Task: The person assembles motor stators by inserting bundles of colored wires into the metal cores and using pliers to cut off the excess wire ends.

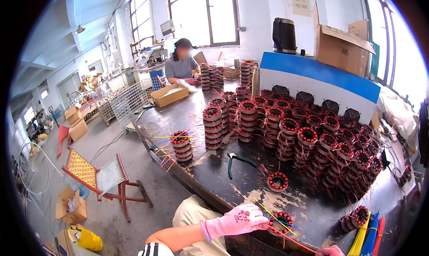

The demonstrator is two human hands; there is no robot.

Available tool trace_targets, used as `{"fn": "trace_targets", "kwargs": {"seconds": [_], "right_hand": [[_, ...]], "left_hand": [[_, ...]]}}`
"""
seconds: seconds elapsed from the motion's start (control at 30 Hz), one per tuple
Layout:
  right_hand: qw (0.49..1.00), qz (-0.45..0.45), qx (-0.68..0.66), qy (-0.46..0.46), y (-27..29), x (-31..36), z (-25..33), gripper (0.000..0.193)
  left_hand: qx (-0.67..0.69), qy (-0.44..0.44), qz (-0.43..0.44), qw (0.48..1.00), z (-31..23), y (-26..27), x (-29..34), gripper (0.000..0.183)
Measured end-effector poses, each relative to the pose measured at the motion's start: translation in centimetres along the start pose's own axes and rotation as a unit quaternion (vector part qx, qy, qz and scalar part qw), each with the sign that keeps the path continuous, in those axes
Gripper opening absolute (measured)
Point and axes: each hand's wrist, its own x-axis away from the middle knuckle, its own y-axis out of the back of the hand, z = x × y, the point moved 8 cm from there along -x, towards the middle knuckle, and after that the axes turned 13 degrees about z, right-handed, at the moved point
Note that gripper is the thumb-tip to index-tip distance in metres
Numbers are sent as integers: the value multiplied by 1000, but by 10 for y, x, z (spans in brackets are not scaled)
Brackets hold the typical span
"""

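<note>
Steadiness is probably why the left hand (pixel 241 219) touches the left side of the wound ring (pixel 288 218) near the edge of the table (pixel 251 181), while a red wire (pixel 300 244) runs toward the partly cropped right hand (pixel 330 251), though whether either grip is closed cannot be told.

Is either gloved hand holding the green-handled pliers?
No, the green-handled pliers lie on the table, apart from both the left hand and the right hand.
</note>
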Motion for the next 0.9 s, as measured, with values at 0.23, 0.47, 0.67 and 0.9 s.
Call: {"fn": "trace_targets", "kwargs": {"seconds": [0.23,0.47,0.67,0.9], "right_hand": [[994,36,96,32,-9,-3,13,9],[995,35,95,21,-13,-3,12,10],[996,31,87,11,-14,0,4,9],[996,24,90,4,-12,1,4,10]], "left_hand": [[6,109,62,992,16,-10,9,8],[-12,147,68,987,21,-17,12,13],[11,166,80,983,20,-17,11,13],[8,133,53,990,17,-13,5,11]]}}
